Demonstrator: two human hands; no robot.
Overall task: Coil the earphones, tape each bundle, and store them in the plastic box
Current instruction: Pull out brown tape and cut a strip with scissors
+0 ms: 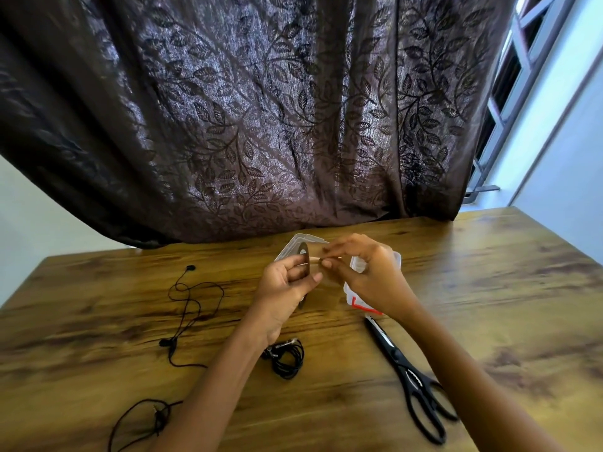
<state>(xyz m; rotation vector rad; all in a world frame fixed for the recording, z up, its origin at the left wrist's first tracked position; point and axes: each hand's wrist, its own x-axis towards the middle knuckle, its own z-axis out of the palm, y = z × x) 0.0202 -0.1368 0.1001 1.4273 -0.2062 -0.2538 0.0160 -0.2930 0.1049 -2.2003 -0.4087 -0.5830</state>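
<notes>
Centre frame, above a wooden table [489, 288]: grips a dark tape roll [304, 272] in the left hand [284, 285], fingers curled round the rim, roll turned edge-on to the camera. Pinches the pale free end of the tape [316, 261] between thumb and fingertips of the right hand [372, 275], just right of the roll, the two hands nearly touching.

Directly behind and beneath the hands: a clear plastic box [348, 290], open, with a red latch [365, 307] at its near corner and a clear lid [295, 244] showing past the roll. Impossible to tell what sits inside.

Lower centre, on the table just beside the left forearm: one coiled earphone bundle [288, 358], black; cannot tell whether taped. Left of centre: a loose pair of earphones [189, 305], cable sprawled in open loops, one bud toward the curtain, one nearer the camera. Lower left corner: a second loose cable [146, 415], partly cut off by the frame edge.

Lower right of centre: black scissors [411, 370], blades together, tips just short of the red latch, handles toward the bottom edge.

Across the upper frame: a dark leaf-patterned curtain [261, 109]; at upper right, a window frame [522, 76].
</notes>
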